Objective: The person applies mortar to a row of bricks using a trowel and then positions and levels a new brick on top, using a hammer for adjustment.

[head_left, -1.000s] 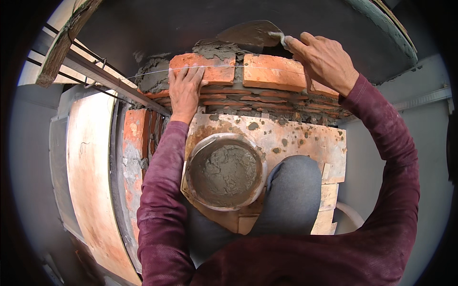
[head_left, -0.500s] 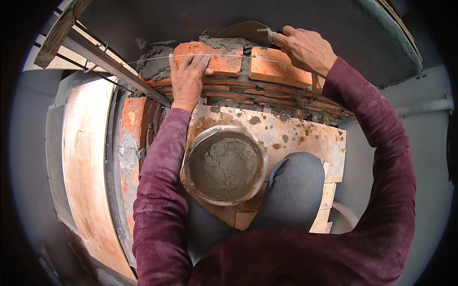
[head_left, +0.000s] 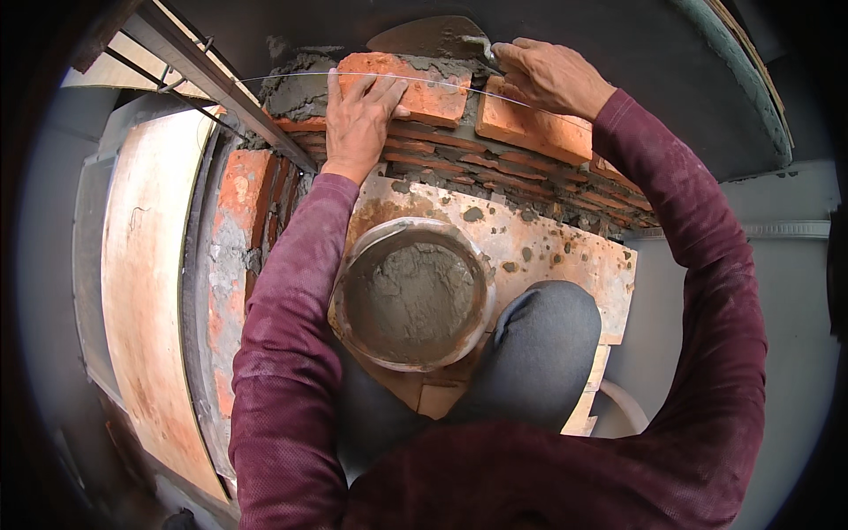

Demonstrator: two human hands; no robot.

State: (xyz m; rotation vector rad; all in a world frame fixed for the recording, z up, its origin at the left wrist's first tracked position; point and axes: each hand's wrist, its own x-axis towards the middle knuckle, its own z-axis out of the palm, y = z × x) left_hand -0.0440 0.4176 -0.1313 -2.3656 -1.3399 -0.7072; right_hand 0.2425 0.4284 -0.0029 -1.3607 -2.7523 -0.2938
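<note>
My left hand [head_left: 360, 124] lies over the front edge of an orange brick [head_left: 433, 99], fingers spread and pointing away from me. Behind that brick, the broad blade of a trowel [head_left: 422, 37] is held at its back edge against grey mortar. My right hand [head_left: 552, 78] is closed round the trowel's handle, above a second brick [head_left: 534, 128] further right. A mortar-filled gap separates the two bricks. A thin string line [head_left: 291, 76] runs across the front of both bricks. More wet mortar [head_left: 296, 95] sits left of the first brick.
A round bucket [head_left: 346, 331] of grey mortar stands between my knees and the wall, on a mortar-spattered board [head_left: 574, 256]. A metal upright [head_left: 199, 62] with rods slants in at the upper left. A pale wood panel [head_left: 146, 291] leans at left, beside a brick edge [head_left: 238, 190].
The trowel has slid left behind the first brick, and more of its blade face shows. My left hand stays on the brick. The whole view has shifted slightly.
</note>
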